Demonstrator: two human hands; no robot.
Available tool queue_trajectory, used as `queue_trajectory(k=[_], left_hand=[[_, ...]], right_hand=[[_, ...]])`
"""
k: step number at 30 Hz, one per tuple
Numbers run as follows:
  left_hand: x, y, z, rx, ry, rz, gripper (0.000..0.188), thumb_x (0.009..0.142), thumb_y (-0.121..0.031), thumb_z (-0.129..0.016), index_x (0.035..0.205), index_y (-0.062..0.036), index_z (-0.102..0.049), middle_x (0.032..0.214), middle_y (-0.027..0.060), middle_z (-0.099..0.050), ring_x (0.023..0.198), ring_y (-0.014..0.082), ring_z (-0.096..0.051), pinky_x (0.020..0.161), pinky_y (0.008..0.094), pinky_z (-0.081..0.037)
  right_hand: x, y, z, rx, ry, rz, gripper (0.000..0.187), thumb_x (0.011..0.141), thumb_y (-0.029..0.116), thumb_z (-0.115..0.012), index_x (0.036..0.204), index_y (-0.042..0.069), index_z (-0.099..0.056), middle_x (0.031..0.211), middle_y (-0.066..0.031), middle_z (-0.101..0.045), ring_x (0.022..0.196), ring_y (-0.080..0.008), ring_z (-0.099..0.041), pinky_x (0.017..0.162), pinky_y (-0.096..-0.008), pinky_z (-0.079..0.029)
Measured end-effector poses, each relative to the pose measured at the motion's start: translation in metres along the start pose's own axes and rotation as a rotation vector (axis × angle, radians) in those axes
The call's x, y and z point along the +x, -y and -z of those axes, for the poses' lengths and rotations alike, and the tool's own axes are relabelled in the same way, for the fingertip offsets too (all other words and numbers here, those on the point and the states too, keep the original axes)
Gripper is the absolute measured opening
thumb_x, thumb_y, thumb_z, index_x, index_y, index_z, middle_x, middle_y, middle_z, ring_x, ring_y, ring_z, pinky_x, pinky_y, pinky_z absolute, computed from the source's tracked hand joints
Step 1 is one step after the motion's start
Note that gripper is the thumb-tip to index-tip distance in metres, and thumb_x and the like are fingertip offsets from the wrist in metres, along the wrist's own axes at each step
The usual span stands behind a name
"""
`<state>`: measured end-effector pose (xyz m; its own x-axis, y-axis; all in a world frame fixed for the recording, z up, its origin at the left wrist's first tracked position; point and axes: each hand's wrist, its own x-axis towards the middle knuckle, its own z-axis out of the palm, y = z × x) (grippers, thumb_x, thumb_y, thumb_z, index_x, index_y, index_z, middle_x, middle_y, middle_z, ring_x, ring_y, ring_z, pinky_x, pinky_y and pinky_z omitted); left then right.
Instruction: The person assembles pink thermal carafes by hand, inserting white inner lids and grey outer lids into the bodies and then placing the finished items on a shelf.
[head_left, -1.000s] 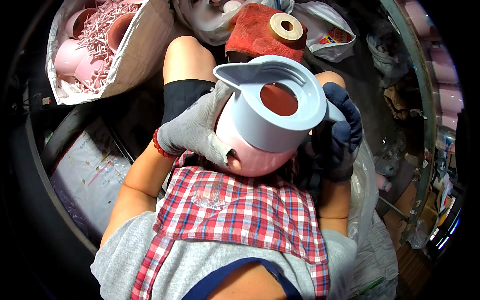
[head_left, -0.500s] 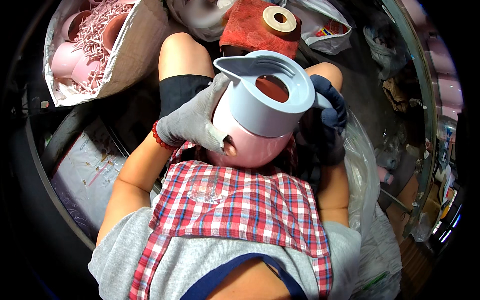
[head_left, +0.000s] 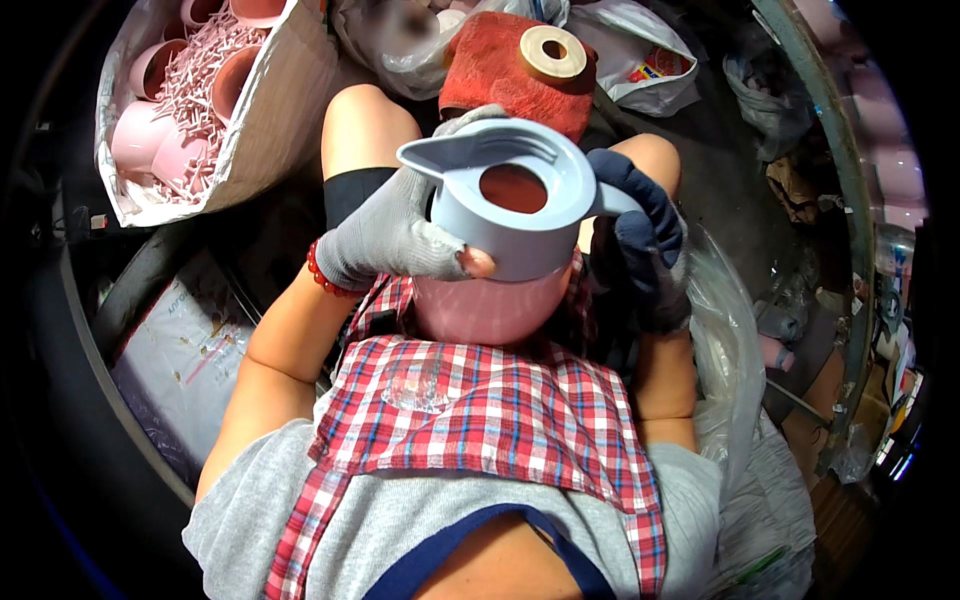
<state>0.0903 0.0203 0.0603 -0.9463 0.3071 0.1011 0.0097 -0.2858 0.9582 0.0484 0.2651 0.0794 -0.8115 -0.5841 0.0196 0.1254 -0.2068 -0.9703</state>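
A jug [head_left: 505,240] with a pink rounded body and a pale blue-grey collar stands between my thighs, its spout toward the left and its handle toward the right. Through the round opening in its top I see a reddish inside. My left hand [head_left: 395,232], in a grey glove with the thumb tip bare, is wrapped round the collar below the spout. My right hand [head_left: 640,225], in a dark blue and grey glove, is closed round the handle. The lower part of the jug is partly hidden by my checked apron [head_left: 480,405].
At the far left, a white sack [head_left: 285,110] holds several pink jug bodies and many small pink sticks. Ahead lies a red cloth-covered thing [head_left: 480,60] with a cream ring [head_left: 553,52] on it. Plastic bags lie beyond and to the right, beside a metal frame [head_left: 840,130].
The left hand has shifted up from the pink body onto the collar, its thumb now at the collar's lower edge. The jug's top has moved slightly left and down. The right hand stays at the handle.
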Motion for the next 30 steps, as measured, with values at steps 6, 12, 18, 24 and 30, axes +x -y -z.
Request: queue_trajectory(k=[6,12,18,24,30], left_hand=[[-0.006,-0.002,0.005,0.043,-0.092,-0.053,0.115,0.057,-0.053,-0.084,0.139,0.0024,-0.026,0.134,0.0121,-0.044,0.126,0.0223,-0.040,0.108,0.0384,-0.027],[-0.013,0.006,0.023,0.006,-0.256,-0.057,0.122,0.056,-0.055,-0.084,0.141,0.0029,-0.019,0.134,0.0108,-0.043,0.125,0.0210,-0.040,0.106,0.0367,-0.029],[0.019,-0.028,0.054,0.171,-0.487,-0.410,0.119,0.053,-0.058,-0.084,0.137,0.0042,-0.026,0.126,0.0121,-0.048,0.119,0.0210,-0.046,0.103,0.0365,-0.035],[0.062,-0.025,0.087,0.471,-0.367,-0.544,0.111,0.059,-0.045,-0.085,0.137,0.0062,-0.025,0.126,0.0146,-0.051,0.119,0.0230,-0.049,0.104,0.0370,-0.035],[0.125,-0.012,0.082,0.249,-0.222,-0.650,0.109,0.061,-0.030,-0.086,0.142,0.0014,-0.019,0.129,0.0146,-0.049,0.121,0.0253,-0.048,0.104,0.0388,-0.036]], right_hand=[[0.036,-0.001,0.023,0.110,0.227,-0.041,0.054,0.094,0.032,-0.054,0.133,-0.004,-0.042,0.108,-0.0038,-0.060,0.086,-0.0074,-0.054,0.082,-0.0234,-0.043],[0.142,-0.062,0.083,-0.365,-0.199,0.141,0.039,0.088,0.015,-0.063,0.122,0.000,-0.053,0.101,-0.0069,-0.061,0.086,-0.0127,-0.058,0.077,-0.0254,-0.049],[0.222,-0.116,0.100,-1.718,-0.205,0.199,0.105,0.064,0.071,-0.062,0.145,0.017,-0.026,0.144,-0.0172,-0.028,0.128,-0.0448,-0.029,0.101,-0.0612,-0.023],[0.233,-0.145,0.108,-1.670,-0.165,0.224,0.093,0.064,0.065,-0.064,0.140,0.022,-0.034,0.139,-0.0163,-0.036,0.123,-0.0442,-0.037,0.095,-0.0603,-0.034],[0.249,-0.094,0.169,-0.742,-0.215,0.293,0.031,0.087,0.032,-0.063,0.104,0.006,-0.058,0.094,-0.0094,-0.062,0.078,-0.0207,-0.061,0.070,-0.0369,-0.052]])
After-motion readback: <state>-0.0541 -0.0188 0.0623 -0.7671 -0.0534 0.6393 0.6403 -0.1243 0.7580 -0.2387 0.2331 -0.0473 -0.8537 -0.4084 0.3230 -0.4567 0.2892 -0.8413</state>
